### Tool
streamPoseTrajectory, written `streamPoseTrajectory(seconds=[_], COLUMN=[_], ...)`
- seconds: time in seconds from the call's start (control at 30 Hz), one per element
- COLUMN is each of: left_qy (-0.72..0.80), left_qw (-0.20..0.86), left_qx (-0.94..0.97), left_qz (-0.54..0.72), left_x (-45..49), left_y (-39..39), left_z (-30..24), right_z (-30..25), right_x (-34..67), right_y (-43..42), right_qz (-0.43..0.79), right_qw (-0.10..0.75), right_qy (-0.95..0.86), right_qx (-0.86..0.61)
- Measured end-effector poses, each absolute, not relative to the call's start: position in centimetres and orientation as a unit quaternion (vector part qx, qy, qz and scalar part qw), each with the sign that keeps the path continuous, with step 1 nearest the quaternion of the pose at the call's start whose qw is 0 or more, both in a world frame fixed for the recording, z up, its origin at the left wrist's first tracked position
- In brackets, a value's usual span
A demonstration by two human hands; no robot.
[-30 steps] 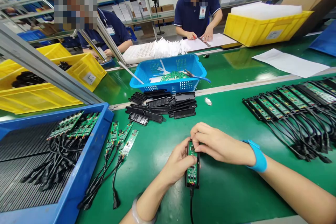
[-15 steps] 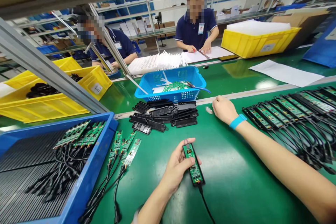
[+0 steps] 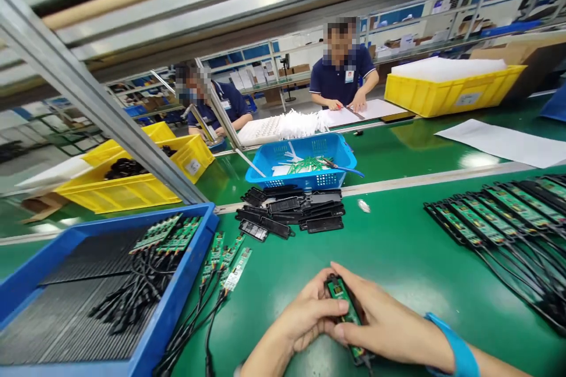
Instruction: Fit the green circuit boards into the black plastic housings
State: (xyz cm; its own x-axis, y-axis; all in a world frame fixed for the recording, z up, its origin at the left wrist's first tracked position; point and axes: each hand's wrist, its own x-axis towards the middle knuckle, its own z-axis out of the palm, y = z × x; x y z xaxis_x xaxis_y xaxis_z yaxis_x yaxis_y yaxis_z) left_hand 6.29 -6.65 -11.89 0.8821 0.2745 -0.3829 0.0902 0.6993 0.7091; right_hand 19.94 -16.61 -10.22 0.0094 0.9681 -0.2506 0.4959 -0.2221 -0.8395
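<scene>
Both hands are closed around one green circuit board (image 3: 338, 288) seated in a narrow black plastic case, low in the middle of the view. My left hand (image 3: 308, 313) grips its left side, with the thumb lying across the board. From the right, my right hand (image 3: 384, 319), with a blue wristband, wraps the other edge, its thumb over the lower part. The fingers hide much of the case. A black cable comes out at its bottom end. Beyond the hands lies a pile of black case pieces (image 3: 283, 206). A small clear plastic bag (image 3: 364, 206) rests to their right.
Cabled boards lie in a blue tray (image 3: 207, 230) at left, with loose boards (image 3: 236, 271) beside it. Rows of cased boards (image 3: 469, 218) are at right. A blue basket (image 3: 300, 179) holds strips. Two co-workers sit across the line, near a yellow bin (image 3: 446, 97).
My right hand has come from beside the small plastic bag to the cased board and closed on it. My left hand keeps its hold. The camera view has shifted.
</scene>
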Motion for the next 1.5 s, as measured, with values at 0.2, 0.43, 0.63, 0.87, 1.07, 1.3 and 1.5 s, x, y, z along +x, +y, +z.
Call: streamPoseTrajectory(seconds=[0.2, 0.43, 0.63, 0.87, 1.07, 1.3, 1.5], left_qy=[0.284, 0.534, 0.613, 0.404, 0.409, 0.446, 0.47], left_qw=[0.764, 0.049, 0.073, 0.529, 0.374, 0.114, 0.121], left_qx=[0.558, 0.833, 0.785, 0.724, 0.8, 0.883, 0.865], left_qz=[0.155, 0.136, 0.051, 0.18, 0.23, 0.092, 0.132], left_x=[6.1, 1.9, -1.0, 2.8, 4.8, 4.2, 3.8], left_y=[-4.9, -0.1, 2.2, -0.7, -0.9, -0.2, -1.0], left_z=[-11.4, -8.6, -8.2, -8.0, -10.6, -11.1, -10.4], right_z=[-12.6, -14.2, -13.1, -11.6, -11.7, -11.1, -10.3], right_x=[25.9, 28.4, 24.9, 20.4, 19.4, 21.6, 22.7], right_y=[-15.6, -14.6, -14.7, -15.0, -14.4, -14.6, -14.8], right_qz=[0.208, -0.103, 0.036, 0.648, 0.696, 0.621, 0.497], right_qw=[0.208, 0.131, 0.261, 0.464, 0.563, 0.583, 0.52], right_qy=[-0.597, -0.577, -0.656, -0.42, -0.233, -0.277, -0.431], right_qx=[-0.746, -0.799, -0.707, -0.435, -0.38, -0.445, -0.545])
